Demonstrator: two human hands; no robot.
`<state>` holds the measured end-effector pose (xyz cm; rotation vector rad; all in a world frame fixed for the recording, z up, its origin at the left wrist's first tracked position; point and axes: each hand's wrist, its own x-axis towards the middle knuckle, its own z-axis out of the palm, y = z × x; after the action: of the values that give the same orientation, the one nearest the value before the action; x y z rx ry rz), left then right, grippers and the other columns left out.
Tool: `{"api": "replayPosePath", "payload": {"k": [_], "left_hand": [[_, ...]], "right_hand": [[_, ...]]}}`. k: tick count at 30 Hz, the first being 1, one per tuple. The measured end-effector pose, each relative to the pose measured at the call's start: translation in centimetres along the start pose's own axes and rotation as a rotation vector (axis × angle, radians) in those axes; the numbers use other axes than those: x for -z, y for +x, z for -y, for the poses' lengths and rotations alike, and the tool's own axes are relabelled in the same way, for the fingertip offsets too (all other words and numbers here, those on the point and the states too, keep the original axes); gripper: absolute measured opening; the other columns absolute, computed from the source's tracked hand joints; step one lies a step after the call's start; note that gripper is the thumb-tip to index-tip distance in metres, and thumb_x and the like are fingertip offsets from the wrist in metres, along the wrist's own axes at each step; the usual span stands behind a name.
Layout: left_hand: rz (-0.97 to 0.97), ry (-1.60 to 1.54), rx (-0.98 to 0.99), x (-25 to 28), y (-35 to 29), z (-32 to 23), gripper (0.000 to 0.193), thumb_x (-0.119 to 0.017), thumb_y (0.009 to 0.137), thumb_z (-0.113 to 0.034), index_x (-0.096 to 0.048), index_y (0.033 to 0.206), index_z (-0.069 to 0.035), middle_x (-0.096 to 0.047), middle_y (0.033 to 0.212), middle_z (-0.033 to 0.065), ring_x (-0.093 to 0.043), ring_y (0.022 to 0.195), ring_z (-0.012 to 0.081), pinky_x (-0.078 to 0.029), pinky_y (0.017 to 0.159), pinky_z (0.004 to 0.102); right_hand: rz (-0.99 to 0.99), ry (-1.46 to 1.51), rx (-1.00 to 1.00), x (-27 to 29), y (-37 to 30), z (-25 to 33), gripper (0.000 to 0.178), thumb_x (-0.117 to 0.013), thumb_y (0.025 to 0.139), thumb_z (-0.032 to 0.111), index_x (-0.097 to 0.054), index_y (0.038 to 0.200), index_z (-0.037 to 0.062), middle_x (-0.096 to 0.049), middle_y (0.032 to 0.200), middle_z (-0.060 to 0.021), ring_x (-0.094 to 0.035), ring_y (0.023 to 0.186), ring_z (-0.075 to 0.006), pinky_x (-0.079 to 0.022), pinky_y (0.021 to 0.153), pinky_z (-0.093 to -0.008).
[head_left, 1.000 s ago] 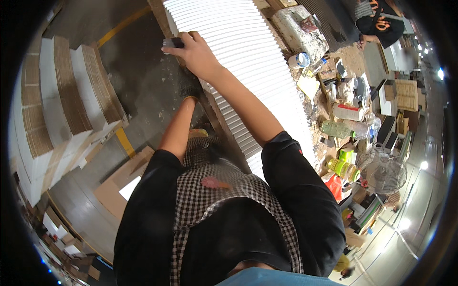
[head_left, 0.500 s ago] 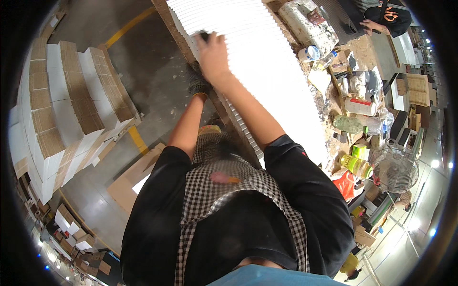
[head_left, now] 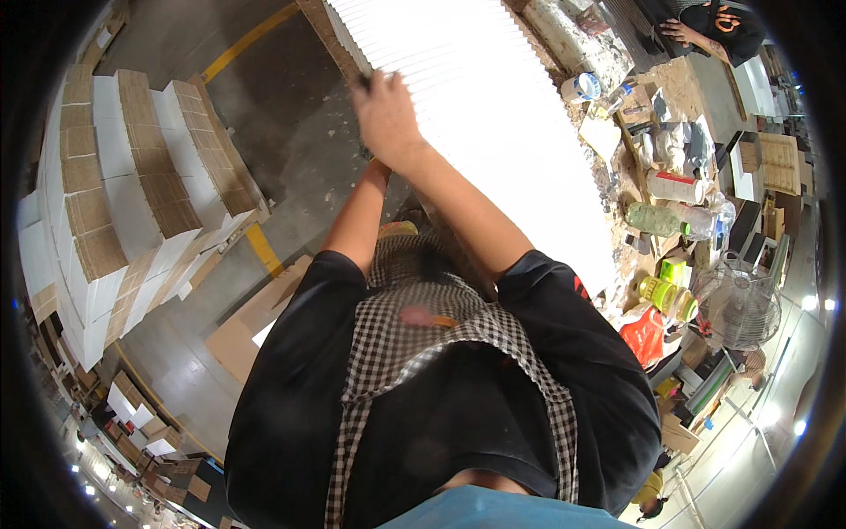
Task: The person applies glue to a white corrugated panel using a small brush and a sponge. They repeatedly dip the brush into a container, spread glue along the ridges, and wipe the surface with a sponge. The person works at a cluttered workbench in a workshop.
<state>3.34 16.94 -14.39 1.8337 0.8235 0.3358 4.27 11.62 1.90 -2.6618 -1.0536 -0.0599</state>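
Though the left hand (head_left: pixel 365 153) hides its grip, the right hand (head_left: pixel 388 119) holds a likely-stiff dark block (head_left: pixel 359 85), best side-gripped, at eleven o'clock.

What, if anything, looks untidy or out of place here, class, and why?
The workbench looks untidy: a green bottle, a crumpled red bag and a pale scrap crowd beside the orderly white ridged stack. Near the top, a blocky white object looks stained. I see no clear spill, though small details are hard to tell.
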Motion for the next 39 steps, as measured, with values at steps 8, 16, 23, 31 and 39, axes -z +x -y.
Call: {"api": "replayPosePath", "payload": {"k": [8,16,23,31,39], "left_hand": [[-0.023,0.062,0.105,0.0,-0.2,-1.8,0.048,-0.038,0.11,-0.029,-0.042,0.15,-0.002,-0.053,0.147,0.0238,-0.052,0.131,0.0407,-0.042,0.108,0.0468],[0.173,-0.692,0.057,0.2,0.3,2.8,0.057,-0.041,0.108,-0.041,-0.046,0.142,0.004,-0.057,0.137,0.0299,-0.054,0.126,0.0456,-0.045,0.104,0.0497],[-0.141,0.127,0.117,-0.6,-0.1,-0.8,0.06,-0.05,0.105,-0.047,-0.048,0.143,0.0,-0.06,0.132,0.0294,-0.058,0.121,0.0458,-0.046,0.102,0.0499],[-0.123,0.17,0.067,-0.2,0.1,-0.6,0.054,-0.05,0.105,-0.039,-0.045,0.147,-0.004,-0.062,0.13,0.0262,-0.059,0.12,0.0432,-0.047,0.099,0.0486],[0.031,-0.022,0.091,0.8,-0.2,-0.8,0.063,-0.043,0.106,-0.045,-0.045,0.146,0.003,-0.049,0.147,0.031,-0.047,0.136,0.0456,-0.044,0.108,0.0486]], "right_hand": [[-0.043,-0.18,-0.348,2.6,1.2,-5.2,0.05,-0.064,0.083,0.01,-0.06,0.132,-0.003,-0.056,0.129,-0.0163,-0.053,0.11,-0.0376,-0.043,0.102,-0.0519],[-0.207,0.296,0.192,-0.4,-0.4,1.2,0.046,-0.064,0.083,0.005,-0.063,0.128,0.0041,-0.057,0.114,-0.0254,-0.053,0.107,-0.042,-0.047,0.097,-0.0492],[-0.198,0.092,-0.49,1.5,-0.2,-5.8,0.05,-0.057,0.083,-0.007,-0.052,0.132,-0.0094,-0.052,0.12,-0.0318,-0.052,0.108,-0.0474,-0.052,0.089,-0.0487],[-0.252,0.502,0.019,1.7,-2.8,0.0,0.049,-0.062,0.09,0.004,-0.059,0.139,0.007,-0.056,0.113,-0.0272,-0.053,0.108,-0.0431,-0.047,0.095,-0.0497],[-0.15,0.222,-0.229,1.1,-2.7,-0.5,0.048,-0.058,0.091,0.009,-0.056,0.138,0.0016,-0.05,0.12,-0.0308,-0.051,0.112,-0.0468,-0.048,0.095,-0.0516]]}}
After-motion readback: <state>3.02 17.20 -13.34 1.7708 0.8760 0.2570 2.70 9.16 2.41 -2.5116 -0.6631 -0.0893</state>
